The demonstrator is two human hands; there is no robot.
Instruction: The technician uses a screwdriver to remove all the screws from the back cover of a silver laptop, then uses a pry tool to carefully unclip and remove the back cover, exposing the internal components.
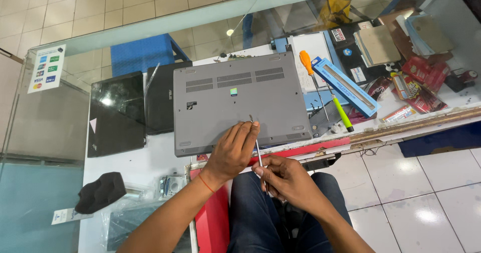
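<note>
A grey laptop [233, 100] lies upside down on the glass counter, its vented underside facing up. My left hand [231, 152] pinches the upper shaft of a thin screwdriver [257, 150], whose tip touches the laptop's underside near the front edge. My right hand [285, 179] grips the same tool lower down, by its handle, just off the counter's edge above my lap. Both hands are closed on the tool.
Two black laptops [117, 112] lie left of the grey one. An orange-handled screwdriver [306, 62], a yellow-green one [343, 115] and a blue box [345, 86] sit to the right, with books and packets beyond. A black cloth [100, 192] rests at the lower left.
</note>
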